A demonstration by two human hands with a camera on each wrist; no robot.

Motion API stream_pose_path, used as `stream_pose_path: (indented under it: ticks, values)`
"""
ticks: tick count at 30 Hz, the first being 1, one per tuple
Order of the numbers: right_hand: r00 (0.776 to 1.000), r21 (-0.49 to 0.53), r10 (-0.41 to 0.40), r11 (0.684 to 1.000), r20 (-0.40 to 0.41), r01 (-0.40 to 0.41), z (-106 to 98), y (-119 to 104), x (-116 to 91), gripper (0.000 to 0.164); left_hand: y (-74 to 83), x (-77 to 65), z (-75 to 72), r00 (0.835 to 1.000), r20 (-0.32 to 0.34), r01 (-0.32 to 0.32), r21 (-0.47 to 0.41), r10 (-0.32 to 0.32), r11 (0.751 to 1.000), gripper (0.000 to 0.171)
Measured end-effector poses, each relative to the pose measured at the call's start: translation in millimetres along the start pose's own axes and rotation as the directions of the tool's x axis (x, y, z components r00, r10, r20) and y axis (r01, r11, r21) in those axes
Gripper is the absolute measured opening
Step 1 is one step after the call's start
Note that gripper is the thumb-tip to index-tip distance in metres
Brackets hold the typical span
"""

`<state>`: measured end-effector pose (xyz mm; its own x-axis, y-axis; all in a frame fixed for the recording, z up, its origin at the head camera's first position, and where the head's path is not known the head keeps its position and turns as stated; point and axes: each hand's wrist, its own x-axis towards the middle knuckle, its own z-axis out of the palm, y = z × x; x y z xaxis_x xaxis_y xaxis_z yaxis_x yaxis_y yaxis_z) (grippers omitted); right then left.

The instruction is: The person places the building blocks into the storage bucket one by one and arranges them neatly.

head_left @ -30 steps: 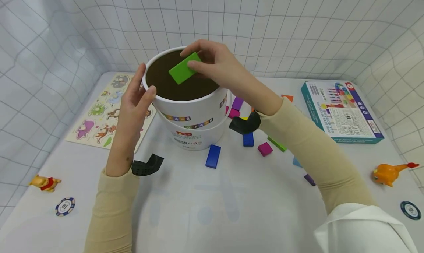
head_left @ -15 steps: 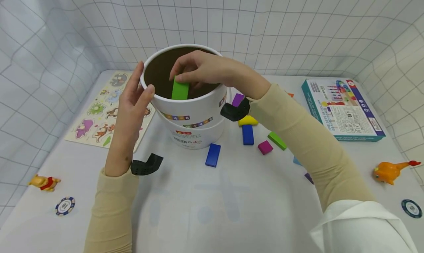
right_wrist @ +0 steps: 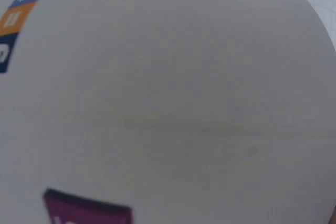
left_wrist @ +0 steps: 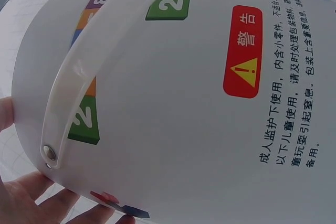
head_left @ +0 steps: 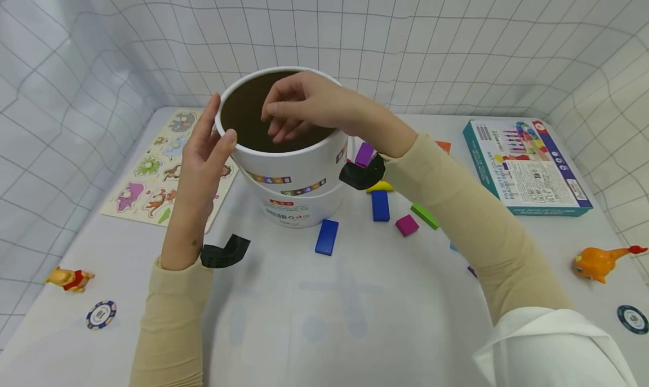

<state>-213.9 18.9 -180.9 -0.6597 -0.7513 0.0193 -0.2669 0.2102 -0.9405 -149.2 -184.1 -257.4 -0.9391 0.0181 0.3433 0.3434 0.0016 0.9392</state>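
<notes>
A large white bucket [head_left: 289, 167] stands upright toward the back, its dark inside facing me. My left hand [head_left: 199, 153] grips its left side, thumb at the front of the rim and fingers round the wall. The left wrist view shows those fingers [left_wrist: 58, 203] against the wall, below a white strap handle [left_wrist: 79, 72]. Over the bucket's mouth, my right hand [head_left: 306, 105] has loosely curled fingers dipping inside the rim, with no block showing in them. The right wrist view is nearly filled by the bucket's white wall [right_wrist: 173, 93]. The bucket's bottom is hidden.
Right of the bucket lie blue [head_left: 327, 237], magenta [head_left: 407, 225], green [head_left: 425, 216], yellow [head_left: 379, 186] and purple [head_left: 364, 153] blocks. A boxed set [head_left: 527, 167] lies at the right, beyond an orange toy [head_left: 598, 263]. An animal puzzle board [head_left: 152, 178] is at the left.
The right hand has lowered a green block into the bucket and let go; the block is out of sight. The left hand has stayed on the rim.
</notes>
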Motion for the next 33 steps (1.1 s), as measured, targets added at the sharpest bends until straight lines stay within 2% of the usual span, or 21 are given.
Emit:
stream_pose_path:
  ticks: [1,3,5,8,12,13,15,17,19,21,24,28,31,33]
  values:
    - [0.998,0.027,-0.048,0.998,-0.052,0.049,1.6,-1.2,-3.4,0.02,-0.2,0.1,-0.3,1.0,0.001,-0.001,-0.001,0.001,1.0,0.058]
    - [0.975,0.083,-0.138,0.985,-0.174,0.155,5.2,-2.4,-12.0,0.018,-0.8,0.2,-0.7,1.0,0.003,-0.003,-0.006,0.003,1.0,0.059]
    - [0.932,0.101,-0.223,0.96,-0.286,0.26,8.9,-0.8,-23.0,0.017,-1.8,-0.5,-1.1,1.0,0.002,-0.001,-0.006,0.001,1.0,0.059]
    - [0.862,0.085,-0.289,0.932,-0.416,0.353,13.6,8.5,-43.1,0.016,-2.9,-2.1,-1.7,1.0,0.0,0.006,-0.007,-0.006,1.0,0.059]
    - [0.782,0.017,-0.305,0.927,-0.543,0.374,15.8,33.1,-80.2,0.018,-2.8,-3.2,-1.6,1.0,0.004,0.009,-0.007,-0.009,1.0,0.058]
    - [0.766,-0.002,-0.298,0.932,-0.57,0.361,15.8,41.1,-90.9,0.018,-2.3,-3.3,-1.5,1.0,0.005,0.009,-0.003,-0.009,1.0,0.058]
    - [0.749,-0.044,-0.251,0.958,-0.613,0.284,15.9,58.2,-113.0,0.02,-1.1,-3.5,-1.3,1.0,0.005,0.006,0.006,-0.006,1.0,0.057]
    - [0.755,-0.079,-0.172,0.984,-0.633,0.158,16.0,77.9,-133.8,0.023,0.3,-3.5,-1.1,1.0,0.004,0.006,0.015,-0.006,1.0,0.058]
    - [0.78,-0.106,-0.076,0.994,-0.622,0.012,16.1,98.9,-152.1,0.026,1.5,-3.6,-1.2,1.0,0.001,0.005,0.015,-0.005,1.0,0.058]
    - [0.803,-0.129,0.009,0.986,-0.596,-0.107,16.0,120.8,-166.2,0.029,2.3,-3.4,-1.6,1.0,-0.003,0.005,0.008,-0.005,1.0,0.058]
    - [0.831,-0.167,0.122,0.954,-0.542,-0.249,17.3,150.3,-181.9,0.036,2.1,-3.0,-1.4,1.0,-0.004,0.001,-0.021,-0.001,1.0,0.059]
    - [0.865,-0.241,0.206,0.908,-0.457,-0.344,23.1,175.8,-194.3,0.047,0.6,-2.7,-1.2,1.0,-0.003,0.0,-0.025,0.0,1.0,0.059]
    - [0.89,-0.305,0.17,0.898,-0.424,-0.317,27.3,184.9,-197.1,0.05,-0.1,-2.3,-1.2,1.0,-0.007,-0.002,-0.012,0.002,1.0,0.059]
    - [0.895,-0.341,0.135,0.892,-0.424,-0.296,29.1,187.8,-196.6,0.05,-0.6,-2.0,-1.0,1.0,-0.009,-0.005,-0.009,0.005,1.0,0.059]
